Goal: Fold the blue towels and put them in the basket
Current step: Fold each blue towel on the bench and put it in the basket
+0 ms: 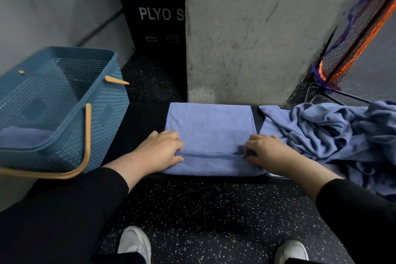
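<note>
Here both hands, left hand (159, 152) and right hand (269, 153), are pinching the towel (209, 126) at its folded edge mid-frame with curled fingers; it is looking soft, light and floppy.

Dim, even indoor light, soft shadows, wide-angle bending at edges, slight blur.

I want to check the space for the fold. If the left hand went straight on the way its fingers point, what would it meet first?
The left hand points right across the folded blue towel; it would probably meet the right hand first.
</note>
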A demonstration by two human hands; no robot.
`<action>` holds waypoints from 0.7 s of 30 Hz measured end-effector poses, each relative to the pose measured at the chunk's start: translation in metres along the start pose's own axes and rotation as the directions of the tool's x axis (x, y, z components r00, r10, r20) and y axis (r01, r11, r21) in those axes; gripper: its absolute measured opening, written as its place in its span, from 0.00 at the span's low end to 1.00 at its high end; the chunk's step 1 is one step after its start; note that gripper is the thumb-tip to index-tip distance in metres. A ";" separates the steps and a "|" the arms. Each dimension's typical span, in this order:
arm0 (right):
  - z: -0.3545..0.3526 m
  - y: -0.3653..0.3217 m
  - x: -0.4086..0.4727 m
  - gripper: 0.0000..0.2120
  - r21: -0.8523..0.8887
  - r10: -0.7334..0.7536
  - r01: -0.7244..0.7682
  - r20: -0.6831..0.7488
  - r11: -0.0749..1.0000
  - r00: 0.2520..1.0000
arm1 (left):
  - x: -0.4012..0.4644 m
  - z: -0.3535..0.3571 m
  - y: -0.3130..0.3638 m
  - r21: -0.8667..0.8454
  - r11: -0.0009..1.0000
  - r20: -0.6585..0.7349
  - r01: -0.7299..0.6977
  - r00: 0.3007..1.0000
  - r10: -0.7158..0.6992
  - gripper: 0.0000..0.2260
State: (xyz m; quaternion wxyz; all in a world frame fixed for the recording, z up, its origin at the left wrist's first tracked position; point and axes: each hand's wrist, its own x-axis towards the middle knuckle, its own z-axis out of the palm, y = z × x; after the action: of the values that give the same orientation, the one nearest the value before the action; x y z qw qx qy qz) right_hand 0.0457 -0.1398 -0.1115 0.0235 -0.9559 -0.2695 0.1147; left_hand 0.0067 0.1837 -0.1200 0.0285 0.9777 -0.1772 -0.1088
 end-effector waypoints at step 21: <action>0.008 0.020 0.100 0.11 0.241 0.296 -0.224 -0.325 0.944 0.898 | 0.075 -0.023 -0.014 -0.514 0.837 -0.460 0.187 0.764 -0.453 0.07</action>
State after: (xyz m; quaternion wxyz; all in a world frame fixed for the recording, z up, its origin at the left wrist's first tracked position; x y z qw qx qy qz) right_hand 0.1367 -0.1053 -0.1417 0.1510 -0.9810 -0.1174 -0.0323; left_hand 0.0851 0.1702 -0.1145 0.2792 0.9483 0.0428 0.1449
